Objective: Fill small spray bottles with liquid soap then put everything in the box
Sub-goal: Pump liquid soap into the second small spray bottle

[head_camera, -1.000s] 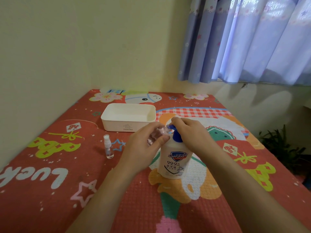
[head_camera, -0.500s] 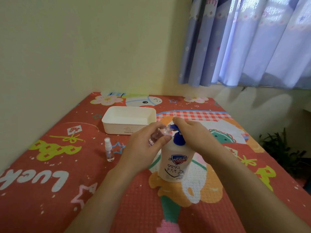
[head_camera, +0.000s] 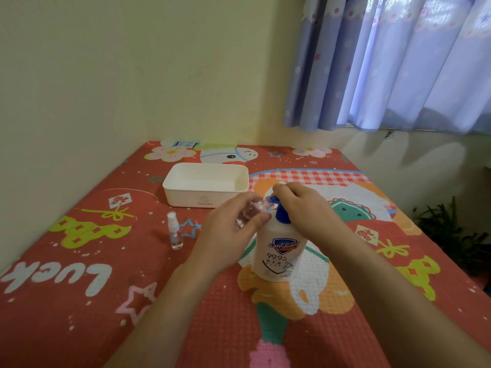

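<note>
A white soap bottle (head_camera: 281, 251) with a blue pump stands upright on the red patterned mat. My right hand (head_camera: 303, 208) rests on top of the blue pump head, fingers curled over it. My left hand (head_camera: 233, 229) grips a small clear spray bottle (head_camera: 251, 212) without its cap, tilted with its mouth against the pump spout. A second small spray bottle (head_camera: 175, 231) with a white sprayer top stands upright on the mat to the left. The white box (head_camera: 206, 199) sits open behind the hands.
The mat (head_camera: 79, 288) meets a yellow wall on the left and at the back. Blue curtains (head_camera: 398, 62) hang at the upper right. A green plant (head_camera: 451, 235) stands off the mat's right edge.
The view has shifted slightly downward and closer. Both hands keep the same hold at the pump and the small bottle.
</note>
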